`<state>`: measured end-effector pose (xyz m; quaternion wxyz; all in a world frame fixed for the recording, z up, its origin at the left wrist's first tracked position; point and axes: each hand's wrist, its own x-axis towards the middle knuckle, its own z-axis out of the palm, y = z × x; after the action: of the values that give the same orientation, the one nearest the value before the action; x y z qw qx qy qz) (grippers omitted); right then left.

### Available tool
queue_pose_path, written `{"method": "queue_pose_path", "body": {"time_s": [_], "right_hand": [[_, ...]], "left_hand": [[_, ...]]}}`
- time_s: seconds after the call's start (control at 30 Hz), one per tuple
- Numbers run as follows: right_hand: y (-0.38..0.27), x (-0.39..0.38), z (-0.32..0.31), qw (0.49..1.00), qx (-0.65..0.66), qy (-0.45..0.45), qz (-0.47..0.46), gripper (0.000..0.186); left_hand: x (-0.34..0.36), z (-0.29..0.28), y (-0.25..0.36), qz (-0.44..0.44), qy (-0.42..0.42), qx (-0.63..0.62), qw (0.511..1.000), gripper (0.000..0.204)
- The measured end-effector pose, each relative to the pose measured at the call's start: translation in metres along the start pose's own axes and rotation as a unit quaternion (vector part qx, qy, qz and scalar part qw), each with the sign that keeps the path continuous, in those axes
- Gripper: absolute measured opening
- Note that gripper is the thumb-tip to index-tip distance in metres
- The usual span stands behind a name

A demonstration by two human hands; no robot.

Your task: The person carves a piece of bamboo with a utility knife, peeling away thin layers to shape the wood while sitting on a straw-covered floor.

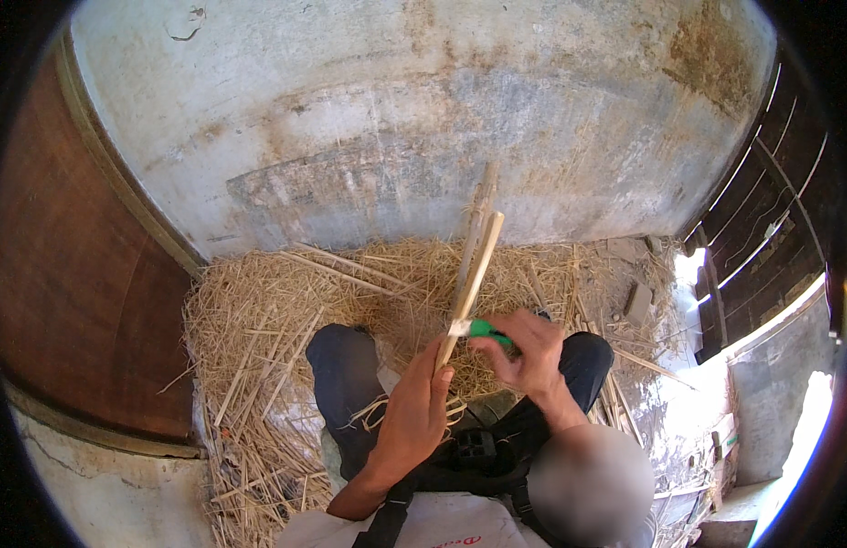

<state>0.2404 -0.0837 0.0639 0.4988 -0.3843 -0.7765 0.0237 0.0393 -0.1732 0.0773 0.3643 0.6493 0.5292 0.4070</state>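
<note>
My left hand (pixel 414 406) is closed around the lower end of a pale split bamboo stick (pixel 482 260), which slants up and away from me. Behind it, a second, rougher stick (pixel 476 219) rises nearly alongside; whether my hand holds that one too is hidden. In my right hand (pixel 530 352) is a small knife with a green handle (pixel 490 332). Its short bright blade (pixel 460 327) lies across the bamboo stick, just above my left fingers. Thin curled shavings (pixel 369 416) hang beside my left wrist.
Straw-like shavings (pixel 250 320) cover the floor around my bent knees, with loose bamboo strips (pixel 346 269) among them. A worn plaster wall (pixel 378 119) stands ahead. A brown panel (pixel 85 265) is at left, dark slatted boards (pixel 762 219) at right, and a brick-like block (pixel 638 303) nearby.
</note>
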Motion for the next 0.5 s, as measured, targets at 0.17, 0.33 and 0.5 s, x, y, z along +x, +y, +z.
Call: {"method": "queue_pose_path", "body": {"time_s": [0.17, 0.33, 0.5], "right_hand": [[0.050, 0.028, -0.013, 0.990, -0.068, 0.110, 0.055, 0.021], [0.066, 0.032, -0.024, 0.979, -0.037, 0.132, 0.148, 0.017], [0.027, -0.011, 0.001, 0.999, 0.041, -0.002, 0.028, 0.024]], "left_hand": [[-0.012, 0.005, -0.015, 0.028, -0.019, 0.023, 0.999, 0.051], [-0.012, -0.005, 0.001, -0.075, -0.071, -0.032, 0.994, 0.058], [0.000, -0.003, -0.015, -0.039, -0.024, -0.047, 0.998, 0.064]]}}
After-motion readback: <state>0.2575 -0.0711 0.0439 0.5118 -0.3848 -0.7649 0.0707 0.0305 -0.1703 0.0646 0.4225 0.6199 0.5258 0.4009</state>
